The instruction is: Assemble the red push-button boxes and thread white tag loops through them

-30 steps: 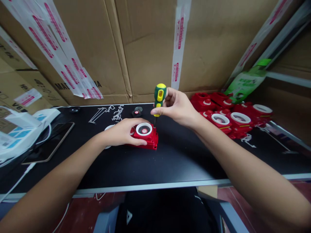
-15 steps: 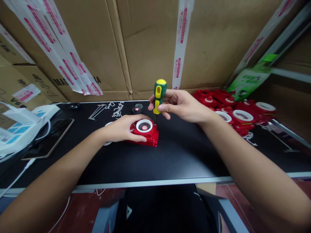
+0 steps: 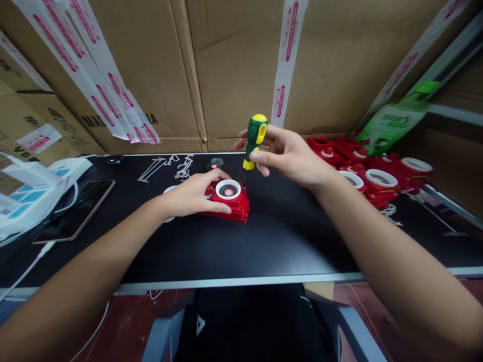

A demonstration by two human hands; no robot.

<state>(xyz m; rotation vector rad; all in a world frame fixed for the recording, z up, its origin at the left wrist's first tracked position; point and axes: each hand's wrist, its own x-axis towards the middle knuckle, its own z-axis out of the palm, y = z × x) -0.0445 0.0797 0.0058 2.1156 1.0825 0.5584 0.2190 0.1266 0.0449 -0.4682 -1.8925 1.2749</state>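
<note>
A red plastic housing (image 3: 230, 203) with a white ring on top lies on the black table (image 3: 264, 241). My left hand (image 3: 192, 193) is closed round its left side and holds it down. My right hand (image 3: 289, 156) grips a green and yellow screwdriver (image 3: 253, 141), held nearly upright and leaning slightly right. The screwdriver's tip meets the housing's back right corner.
Several more red housings (image 3: 373, 178) with white rings are heaped at the right. A phone (image 3: 75, 208) and a white power strip (image 3: 37, 186) lie at the left. Small metal parts (image 3: 177, 168) and a round disc (image 3: 215, 163) sit behind the housing. Cardboard boxes (image 3: 234, 70) wall the back.
The screwdriver handle has tilted a little to the right while my right fingers shifted round it. My left hand stays on the housing. The view shifted slightly.
</note>
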